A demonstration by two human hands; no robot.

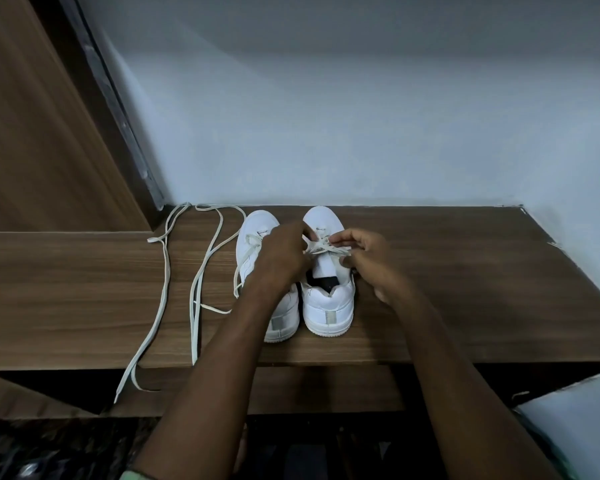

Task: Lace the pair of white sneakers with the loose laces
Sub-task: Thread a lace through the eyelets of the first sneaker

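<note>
Sneakers stand side by side on the wooden tabletop (430,271), toes toward the wall (361,116), heels toward you. Take the right sneaker (329,303) as your landmark: both your hands meet over its lacing area, just ahead of the tongue and the dark opening. Your right hand (368,258) pinches the lace on that shoe (321,247), the fingers (343,240) curled together on the strand at the eyelets. Your left hand (284,258) reaches in from the other side, crossing over the left sneaker (257,233); its fingers are bent toward the same lace, but you cannot tell from this angle whether they actually grip it. The lace crosses the right sneaker's upper between your two hands.

Left of the right sneaker, the left sneaker has a strand trailing off its side. Further left again, a loose lace (165,292) lies in long loops on the tabletop, one end hanging over the near edge. A wooden panel (32,133) rises beyond the loose lace.
</note>
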